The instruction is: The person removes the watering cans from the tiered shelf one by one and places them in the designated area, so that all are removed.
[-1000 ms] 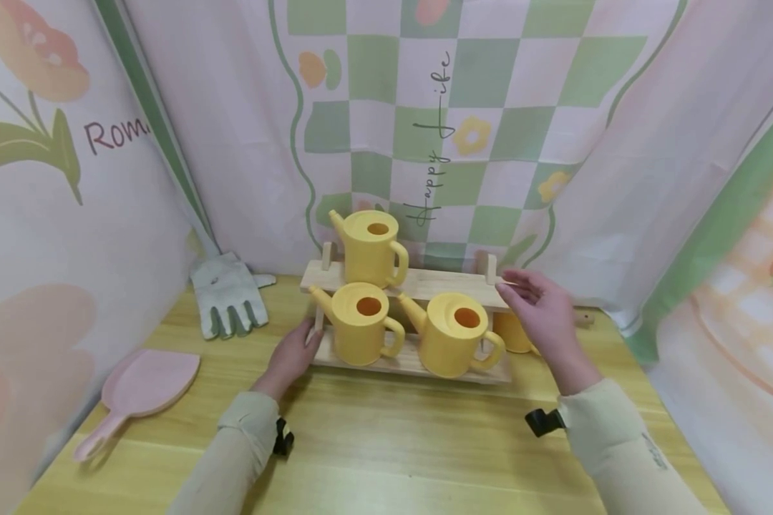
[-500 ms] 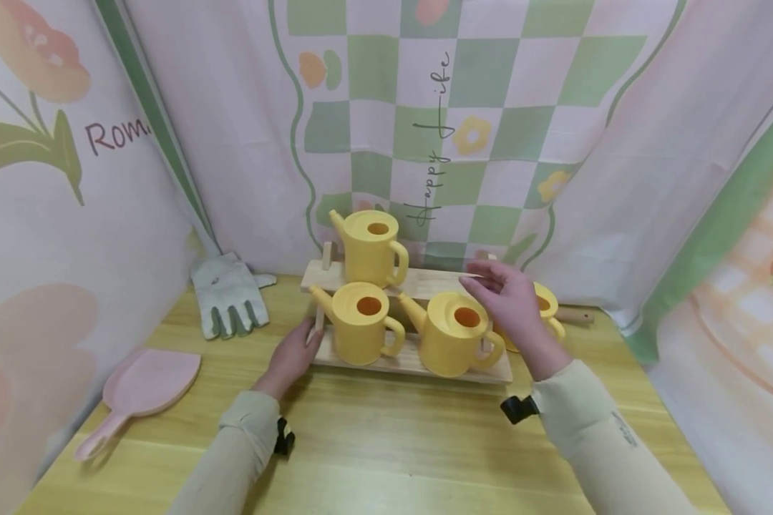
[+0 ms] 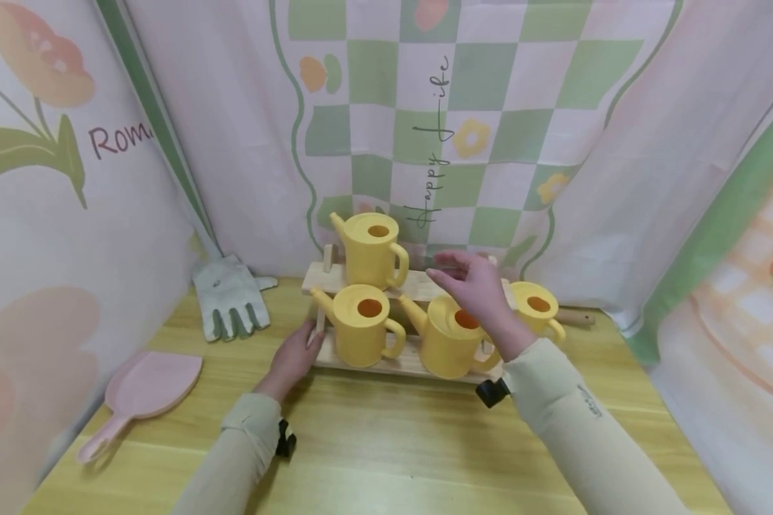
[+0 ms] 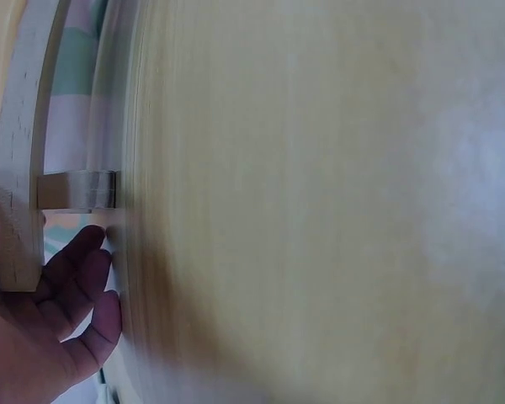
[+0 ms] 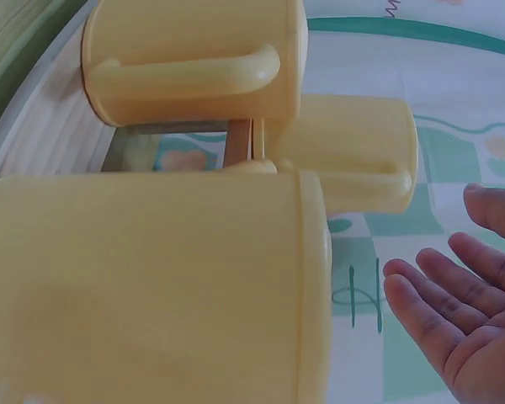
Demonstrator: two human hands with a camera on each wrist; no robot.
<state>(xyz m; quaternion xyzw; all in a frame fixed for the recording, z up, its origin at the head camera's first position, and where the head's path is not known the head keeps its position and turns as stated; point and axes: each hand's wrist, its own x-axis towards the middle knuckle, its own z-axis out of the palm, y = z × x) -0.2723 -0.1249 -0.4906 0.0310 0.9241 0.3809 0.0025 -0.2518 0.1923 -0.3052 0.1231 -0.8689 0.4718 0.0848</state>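
A small two-tier wooden rack (image 3: 419,284) carries three yellow watering cans. One watering can (image 3: 366,261) stands on the upper board's left half; a left watering can (image 3: 354,343) and a right watering can (image 3: 443,355) are on the lower board. My left hand (image 3: 294,355) holds the lower board's left end, fingers beneath the board (image 4: 23,160) in the left wrist view. Above the rack's right part hovers my right hand (image 3: 475,287), holding nothing. Its fingers are spread and relaxed in the right wrist view, apart from the near watering can (image 5: 151,278).
Another yellow watering can (image 3: 530,304) stands beyond the rack's right end, with a wooden handle (image 3: 576,317) beside it. A work glove (image 3: 228,297) and a pink dustpan (image 3: 151,383) lie on the left of the wooden table (image 3: 373,443). Printed curtains surround the table.
My right hand has moved left over the rack from its right end, bringing the far-right watering can into fuller view. The left hand keeps its hold; the watering cans have stayed put.
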